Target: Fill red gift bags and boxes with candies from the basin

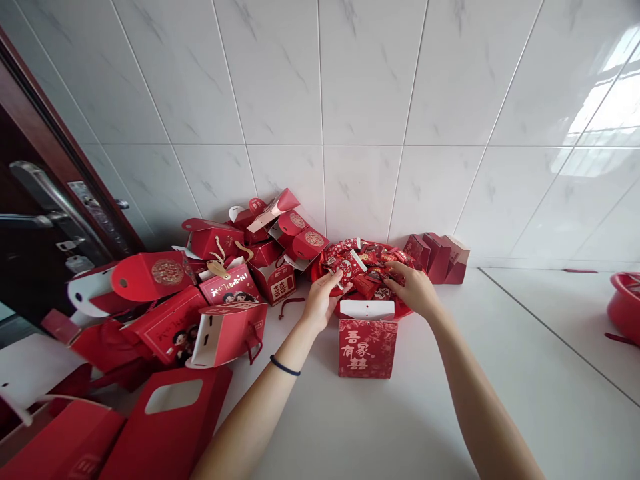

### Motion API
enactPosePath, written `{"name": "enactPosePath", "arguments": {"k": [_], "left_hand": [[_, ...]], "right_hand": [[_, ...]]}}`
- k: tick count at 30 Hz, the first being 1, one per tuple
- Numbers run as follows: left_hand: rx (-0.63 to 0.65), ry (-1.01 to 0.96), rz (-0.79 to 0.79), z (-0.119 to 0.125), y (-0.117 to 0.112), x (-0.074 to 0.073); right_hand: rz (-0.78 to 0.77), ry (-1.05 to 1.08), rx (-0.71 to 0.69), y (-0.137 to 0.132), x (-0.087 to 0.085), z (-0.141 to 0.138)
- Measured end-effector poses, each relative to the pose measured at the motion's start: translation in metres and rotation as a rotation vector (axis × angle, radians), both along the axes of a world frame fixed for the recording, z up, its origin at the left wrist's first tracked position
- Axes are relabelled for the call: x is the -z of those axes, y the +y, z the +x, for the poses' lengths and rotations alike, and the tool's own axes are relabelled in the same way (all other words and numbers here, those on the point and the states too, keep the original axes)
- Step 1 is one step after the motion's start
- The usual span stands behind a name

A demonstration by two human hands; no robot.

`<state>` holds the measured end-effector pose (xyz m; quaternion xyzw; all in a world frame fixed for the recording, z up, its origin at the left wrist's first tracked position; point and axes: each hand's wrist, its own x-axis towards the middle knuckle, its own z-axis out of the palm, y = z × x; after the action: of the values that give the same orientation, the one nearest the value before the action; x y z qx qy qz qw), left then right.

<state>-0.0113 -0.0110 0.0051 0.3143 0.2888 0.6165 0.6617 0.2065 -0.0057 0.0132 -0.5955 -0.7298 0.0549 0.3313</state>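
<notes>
A red basin (407,311) full of small wrapped candies (367,283) stands against the tiled wall. My left hand (321,298) is at its left side, with thumb and fingers closed around a red-and-white candy packet (344,269). On the right side, my right hand (411,288) reaches into the heap, its fingers bent and pressed together among the candies; what they grip is hard to make out. Just in front of the basin, between my forearms, an upright red gift box (369,350) with white lettering has its white-lined top flap raised. The inside of this box is hidden.
Many red gift boxes (160,327) lie piled at the left, some with rope handles. Several closed red boxes (440,259) stand in a row right of the basin. Another red basin (625,308) is at the far right. A brown door (55,167) borders the left.
</notes>
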Motion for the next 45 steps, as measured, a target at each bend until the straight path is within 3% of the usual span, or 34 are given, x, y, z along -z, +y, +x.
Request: {"name": "enactPosePath", "arguments": {"k": [7,18,24,33,37,41,45], "left_hand": [[-0.023,-0.021,-0.014,0.000,0.001,0.000],[-0.024,-0.019,0.018,0.000,0.000,0.000],[-0.004,-0.044,0.007,0.001,-0.002,-0.003],[0.016,-0.035,0.000,0.001,-0.002,0.000],[0.015,-0.031,0.005,0.001,-0.002,-0.001],[0.009,-0.040,-0.004,0.001,-0.004,-0.004],[0.010,-0.044,-0.007,0.001,-0.005,-0.006]], "right_hand": [[0.108,0.141,0.040,0.001,0.000,-0.003],[-0.015,-0.059,-0.221,0.009,0.017,-0.010],[0.192,0.090,-0.147,0.018,0.028,-0.022],[0.378,0.357,-0.085,0.016,0.019,-0.018],[0.474,0.221,-0.103,0.017,0.021,-0.019],[0.274,0.010,-0.125,0.018,0.026,-0.024],[0.082,0.068,-0.150,0.018,0.028,-0.027]]}}
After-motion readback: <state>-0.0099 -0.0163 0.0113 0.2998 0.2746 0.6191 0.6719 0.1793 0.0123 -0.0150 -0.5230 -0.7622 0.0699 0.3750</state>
